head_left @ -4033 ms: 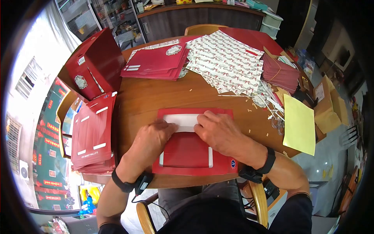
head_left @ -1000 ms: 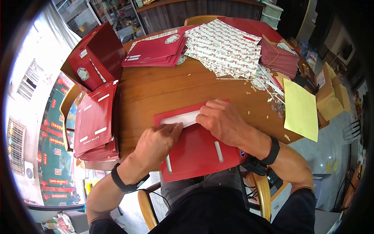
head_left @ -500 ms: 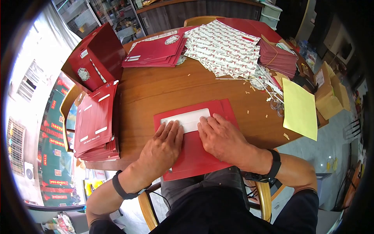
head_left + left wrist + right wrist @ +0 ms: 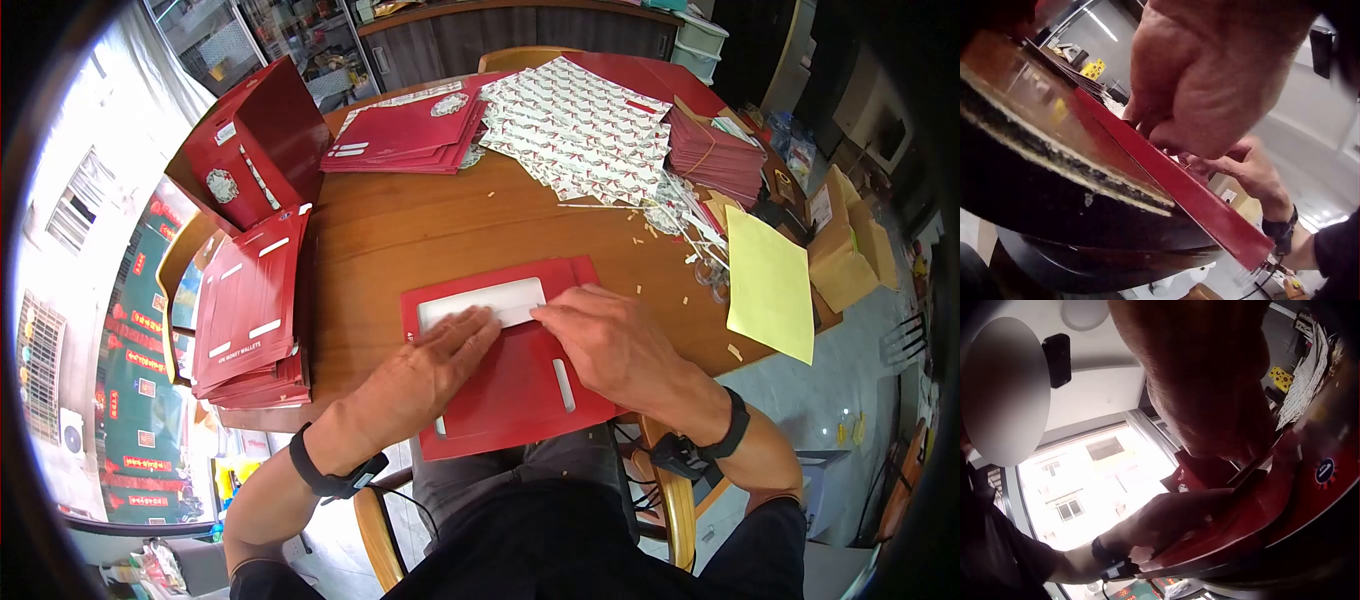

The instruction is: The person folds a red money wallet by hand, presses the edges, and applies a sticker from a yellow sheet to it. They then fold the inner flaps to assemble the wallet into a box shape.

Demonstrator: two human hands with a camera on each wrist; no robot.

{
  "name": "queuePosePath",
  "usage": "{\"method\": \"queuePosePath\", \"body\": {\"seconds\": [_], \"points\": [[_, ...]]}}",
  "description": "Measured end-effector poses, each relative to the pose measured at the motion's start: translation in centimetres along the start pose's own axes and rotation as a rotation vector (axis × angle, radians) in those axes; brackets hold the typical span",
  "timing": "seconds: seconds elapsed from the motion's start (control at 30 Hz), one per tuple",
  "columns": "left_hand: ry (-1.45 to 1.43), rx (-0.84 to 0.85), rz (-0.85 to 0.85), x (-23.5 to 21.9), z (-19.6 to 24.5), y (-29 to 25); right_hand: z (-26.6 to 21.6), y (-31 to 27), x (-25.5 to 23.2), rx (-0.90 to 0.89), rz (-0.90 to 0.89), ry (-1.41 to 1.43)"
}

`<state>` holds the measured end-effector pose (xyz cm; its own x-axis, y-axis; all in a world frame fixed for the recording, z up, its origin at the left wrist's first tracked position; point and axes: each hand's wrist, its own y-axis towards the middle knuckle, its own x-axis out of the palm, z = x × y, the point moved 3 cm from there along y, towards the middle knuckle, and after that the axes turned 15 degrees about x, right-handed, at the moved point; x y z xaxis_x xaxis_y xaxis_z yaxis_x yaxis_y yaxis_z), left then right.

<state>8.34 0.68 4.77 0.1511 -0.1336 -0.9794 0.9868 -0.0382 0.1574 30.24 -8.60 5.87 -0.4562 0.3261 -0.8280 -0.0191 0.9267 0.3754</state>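
In the head view, a red card sheet (image 4: 500, 400) lies at the table's near edge, its lower part reaching over the lap. A white strip (image 4: 517, 314) crosses its upper part. The left hand (image 4: 425, 370) lies on the card with straight fingers together, their tips on the strip. Curled fingers of the right hand (image 4: 615, 345) pinch the strip's right end. The left wrist view shows the red card (image 4: 1191, 194) edge-on beneath the left hand (image 4: 1204, 87). Its contact is partly hidden in the right wrist view, where the right hand (image 4: 1210, 394) is dark.
Red cards are stacked at the left (image 4: 250, 300), beside an upright red box (image 4: 250, 150). Farther back lie more red cards (image 4: 405, 135), patterned sheets (image 4: 575, 130) and a banded red stack (image 4: 712, 155). A yellow sheet (image 4: 770, 280) and paper scraps (image 4: 700, 240) are at the right.
The left fingers have moved right along the white strip. The right fingers, straight on the card half a second ago, have curled at the strip's right end.
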Motion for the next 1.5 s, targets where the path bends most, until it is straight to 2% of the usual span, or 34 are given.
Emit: {"method": "queuePosePath", "body": {"seconds": [0.03,0.1,0.17,0.2,0.27,0.3,0.33,0.37,0.4,0.43,0.47,0.5,0.57,0.6,0.67,0.7,0.77,0.9,0.97,1.1,1.17,1.2,1.27,1.3,1.37,1.4,1.47,1.5], "points": [[-0.002,0.001,0.0,-0.3,0.0,0.1,0.0,-0.4,-0.3,0.07,-0.07,0.052],[-0.021,-0.136,-0.002,-1.0,-0.4,0.3,-0.5,-1.1,-1.4,0.139,-0.14,0.104],[0.047,-0.139,0.013,-1.3,-0.8,0.8,-0.7,-1.7,-1.7,0.353,-0.447,0.31],[0.077,-0.175,-0.035,-1.6,-1.0,1.2,-0.8,-1.8,-1.8,0.352,-0.446,0.308],[0.109,-0.204,-0.082,-1.6,-1.6,1.4,-0.8,-2.3,-1.7,0.434,-0.555,0.422],[0.088,-0.209,0.002,-1.4,-2.3,1.3,-0.7,-2.2,-1.9,0.437,-0.549,0.421],[0.066,-0.214,0.085,-1.5,-2.8,1.1,-0.3,-1.9,-1.9,0.546,-0.617,0.447],[0.068,-0.208,0.084,-1.5,-3.0,0.9,0.0,-1.9,-1.8,0.654,-0.684,0.472],[-0.018,-0.302,0.134,-2.0,-3.1,0.8,0.4,-2.1,-1.5,0.655,-0.679,0.473],[-0.106,-0.399,0.185,-2.3,-3.4,0.4,1.3,-2.2,-1.0,0.67,-0.578,0.541],[-0.122,-0.424,0.155,-2.4,-3.7,0.0,1.8,-2.1,-0.9,0.683,-0.477,0.608],[-0.12,-0.425,0.156,-2.9,-3.5,0.0,1.9,-2.0,-1.0,0.679,-0.477,0.609],[-0.387,-0.64,0.168,-3.5,-3.4,-0.5,2.0,-1.7,-1.4,0.691,-0.376,0.62],[-0.385,-0.642,0.168,-2.9,-3.8,-1.0,2.0,-1.7,-1.2,0.689,-0.378,0.622],[-0.909,-0.623,0.332,-0.9,-4.6,-2.0,2.0,-1.6,-1.0,0.66,-0.33,0.69],[-0.91,-0.624,0.33,-1.4,-4.1,-1.6,1.9,-1.6,-0.8,0.662,-0.331,0.692],[-0.984,-0.822,0.191,-2.4,-2.6,-0.3,1.8,-1.4,-0.6,0.639,-0.355,0.634],[-1.177,-0.862,0.172,-1.3,-1.6,1.3,2.2,-1.4,0.3,0.654,-0.407,0.618],[-1.303,-0.842,0.171,-1.1,-1.2,2.5,2.5,-1.6,0.9,0.656,-0.367,0.755],[-1.274,-0.766,0.168,-0.8,-1.1,3.8,1.9,-1.8,0.4,0.654,-0.34,0.869],[-1.35,-0.871,0.142,-0.3,-1.4,3.6,1.3,-1.8,-0.8,0.636,-0.247,0.89],[-1.347,-0.869,0.138,0.2,-1.5,3.3,1.1,-1.9,-1.5,0.637,-0.242,0.891],[-1.444,-0.864,0.423,1.0,-1.8,2.2,0.8,-2.3,-2.6,0.702,-0.251,0.914],[-1.442,-0.867,0.423,1.0,-1.8,1.7,0.7,-2.3,-3.1,0.7,-0.253,0.916],[-1.517,-0.912,0.62,0.8,-2.2,0.7,0.8,-2.7,-3.4,0.802,-0.385,0.839],[-1.517,-0.914,0.618,0.7,-2.2,0.4,0.8,-2.9,-3.1,0.817,-0.4,0.867],[-1.634,-0.937,0.809,0.2,-2.0,-0.1,1.4,-3.2,-1.9,0.807,-0.389,0.872],[-1.635,-0.936,0.806,-0.1,-1.5,0.1,1.6,-3.2,-1.4,0.792,-0.377,0.875]]}}
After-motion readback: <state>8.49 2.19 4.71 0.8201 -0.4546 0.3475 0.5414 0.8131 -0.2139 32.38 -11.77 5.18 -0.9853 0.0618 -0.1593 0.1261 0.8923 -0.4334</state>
